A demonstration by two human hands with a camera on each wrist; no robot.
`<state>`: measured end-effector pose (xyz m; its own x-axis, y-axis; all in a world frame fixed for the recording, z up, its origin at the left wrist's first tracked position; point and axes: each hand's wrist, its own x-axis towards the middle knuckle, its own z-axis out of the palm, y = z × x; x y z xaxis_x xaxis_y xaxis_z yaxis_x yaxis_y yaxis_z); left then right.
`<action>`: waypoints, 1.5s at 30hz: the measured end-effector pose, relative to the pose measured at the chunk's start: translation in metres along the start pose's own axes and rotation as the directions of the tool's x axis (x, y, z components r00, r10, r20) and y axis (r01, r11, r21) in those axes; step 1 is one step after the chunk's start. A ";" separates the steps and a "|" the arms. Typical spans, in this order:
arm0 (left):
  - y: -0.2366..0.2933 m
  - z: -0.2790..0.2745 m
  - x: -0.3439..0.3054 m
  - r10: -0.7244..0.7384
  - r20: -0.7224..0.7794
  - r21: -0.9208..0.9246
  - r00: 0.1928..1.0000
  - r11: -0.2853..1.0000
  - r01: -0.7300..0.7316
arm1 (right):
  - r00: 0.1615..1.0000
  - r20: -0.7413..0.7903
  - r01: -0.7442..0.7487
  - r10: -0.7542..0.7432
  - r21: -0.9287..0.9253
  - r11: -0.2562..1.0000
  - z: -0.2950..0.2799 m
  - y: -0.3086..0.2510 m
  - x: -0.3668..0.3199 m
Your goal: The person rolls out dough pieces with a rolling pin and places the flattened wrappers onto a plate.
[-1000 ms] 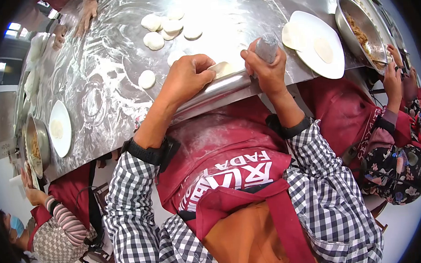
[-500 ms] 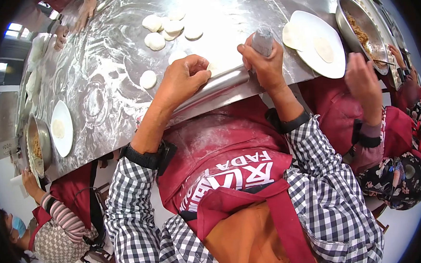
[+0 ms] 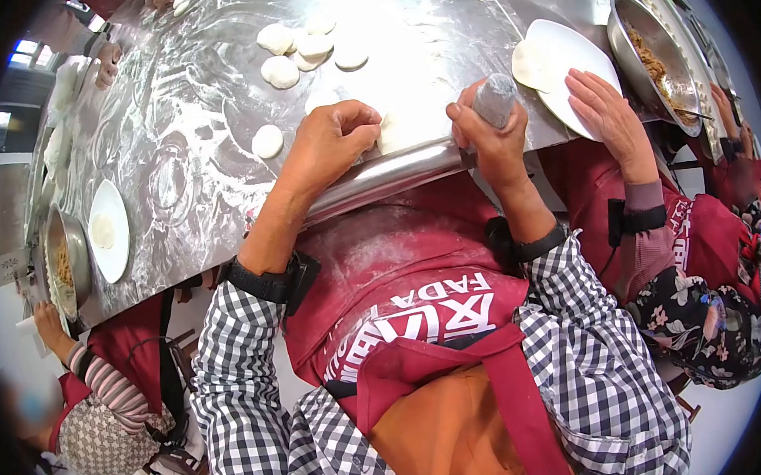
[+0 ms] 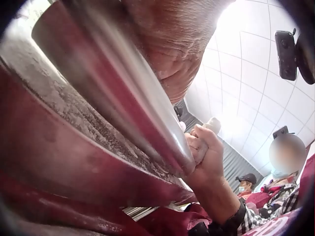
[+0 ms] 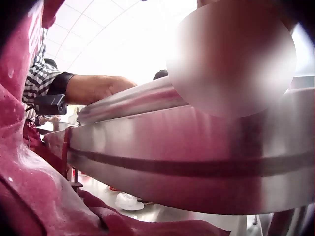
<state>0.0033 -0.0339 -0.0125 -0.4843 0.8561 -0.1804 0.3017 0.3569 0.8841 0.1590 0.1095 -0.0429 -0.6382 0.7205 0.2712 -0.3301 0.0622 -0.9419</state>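
In the head view my left hand (image 3: 327, 149) is at the near edge of the steel table, its thumb and forefinger pinching the edge of a thin dough round (image 3: 394, 132). Glare washes out much of that dough. My right hand (image 3: 496, 139) grips the grey handle (image 3: 496, 100) of a thick metal rolling pin (image 3: 402, 162), which lies along the table edge just in front of the left fingers. The left wrist view has the pin's shiny barrel (image 4: 118, 83) large and close, with the right hand at its far end. A blurred patch hides the right hand in the right wrist view.
Several dough pieces (image 3: 280, 72) sit beyond my left hand on the floury table (image 3: 186, 188). At right stand a white plate (image 3: 560, 39) with dough rounds and a filling bowl (image 3: 616, 31). Another person's hand (image 3: 613, 123) reaches over that plate. Another plate (image 3: 117, 197) is at left.
My right hand and the rolling pin have shifted toward the table edge and rightward. The left hand stays nearly put. A neighbour's hand has come over the right plate; the hand at the far left has drawn back.
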 end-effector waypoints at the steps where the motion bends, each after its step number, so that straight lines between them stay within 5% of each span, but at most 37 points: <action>1: -0.002 0.000 0.001 0.011 -0.014 0.004 1.000 1.000 -0.011 | 1.000 0.005 0.003 -0.003 -0.004 1.000 0.002 0.001 0.004; 8: 0.002 -0.006 0.001 0.036 -0.080 0.108 0.996 0.994 -0.028 | 0.999 0.047 -0.001 0.002 -0.031 1.000 0.012 0.008 0.035; 20: 0.000 -0.004 0.000 -0.011 -0.101 -0.043 0.995 0.999 0.006 | 0.996 -0.013 0.090 -0.092 -0.119 0.989 0.011 0.020 0.022; 33: 0.006 0.003 0.005 0.035 -0.158 0.287 0.987 0.958 0.012 | 0.999 0.039 0.042 -0.036 -0.173 0.984 0.003 0.014 0.020; 35: 0.006 0.003 0.009 0.028 -0.150 0.333 0.988 0.943 0.024 | 0.999 0.038 0.023 -0.021 -0.053 0.998 0.005 0.009 0.022; 39: 0.010 0.003 0.013 -0.003 -0.098 0.279 0.995 0.960 0.030 | 0.999 0.041 -0.026 0.022 0.086 0.996 0.008 -0.016 0.021; 45: 0.010 -0.008 0.002 -0.135 -0.078 -0.119 0.988 0.985 0.126 | 0.967 0.183 0.196 -0.177 -0.097 0.976 -0.001 -0.051 -0.004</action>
<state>-0.0013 -0.0318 -0.0002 -0.5830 0.7683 -0.2644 0.1387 0.4148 0.8993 0.1789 0.1041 0.0041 -0.6865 0.5591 0.4649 -0.3799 0.2693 -0.8849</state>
